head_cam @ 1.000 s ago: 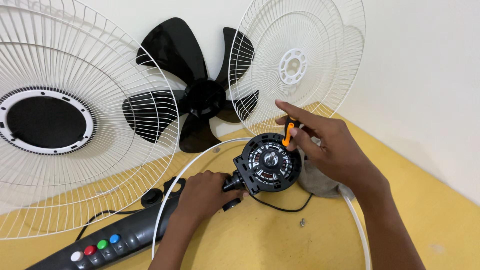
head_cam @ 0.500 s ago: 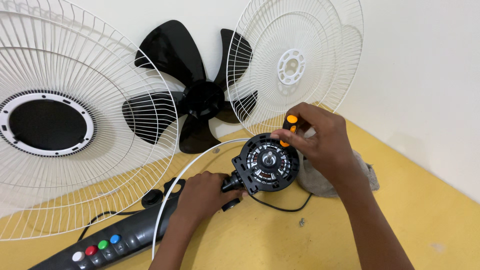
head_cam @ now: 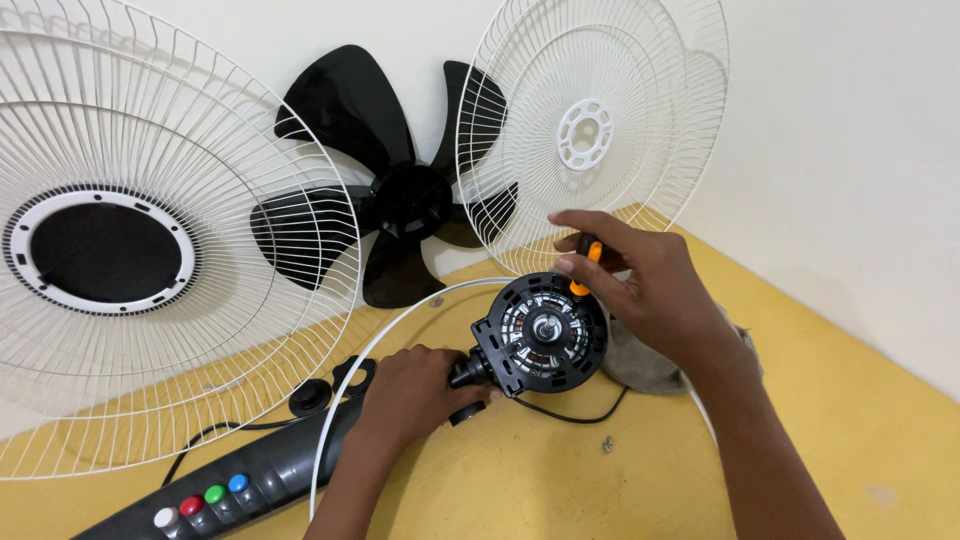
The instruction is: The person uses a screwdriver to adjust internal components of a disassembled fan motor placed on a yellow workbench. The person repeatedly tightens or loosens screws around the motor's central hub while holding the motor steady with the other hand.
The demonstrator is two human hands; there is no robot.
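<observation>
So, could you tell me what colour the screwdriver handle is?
Orange and black, the screwdriver in the right hand, head view.

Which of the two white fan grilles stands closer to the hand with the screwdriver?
The smaller right grille with the white hub ring, just behind the right hand. The left grille has a black centre.

The left hand [head_cam: 415,395] grips the fan motor [head_cam: 545,335]; above the motor, the right hand [head_cam: 640,285] holds an orange-handled screwdriver [head_cam: 583,265].
</observation>
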